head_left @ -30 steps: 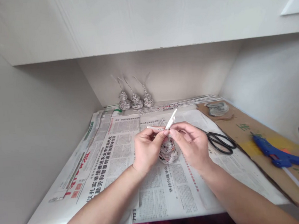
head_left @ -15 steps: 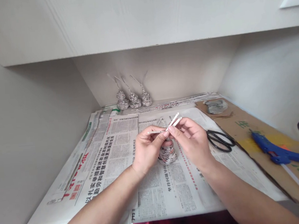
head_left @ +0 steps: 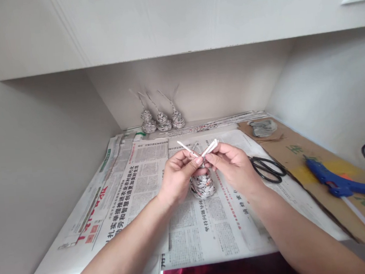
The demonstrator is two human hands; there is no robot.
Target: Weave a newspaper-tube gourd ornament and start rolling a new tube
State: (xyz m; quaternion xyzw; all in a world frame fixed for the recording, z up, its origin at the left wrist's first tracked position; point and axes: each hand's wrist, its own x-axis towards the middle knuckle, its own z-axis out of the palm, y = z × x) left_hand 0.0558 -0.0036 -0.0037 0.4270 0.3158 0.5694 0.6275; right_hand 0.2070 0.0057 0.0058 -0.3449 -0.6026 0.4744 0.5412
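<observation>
A small woven gourd (head_left: 203, 187) of rolled newspaper stands upright on the newspaper sheets, between my hands. White paper strips stick up from its top. My left hand (head_left: 181, 171) pinches one paper strip (head_left: 185, 146) that slants up to the left. Thumb and fingers of my right hand (head_left: 231, 160) are closed on other paper strips (head_left: 211, 146), which slant up to the right. The fingertips of both hands nearly meet over the gourd's neck and hide it in part.
Three finished-looking woven gourds (head_left: 164, 123) stand by the back wall, beside long paper sticks (head_left: 213, 125). Black-handled scissors (head_left: 268, 170) lie right of my right hand. A blue glue gun (head_left: 340, 185) and a grey cloth-like bundle (head_left: 262, 128) rest on cardboard (head_left: 299, 161). A cabinet (head_left: 160, 24) overhangs.
The strip in my left hand has swung from nearly level to slanting upward. The strips at my right hand are now closer together. The gourd's body shows more.
</observation>
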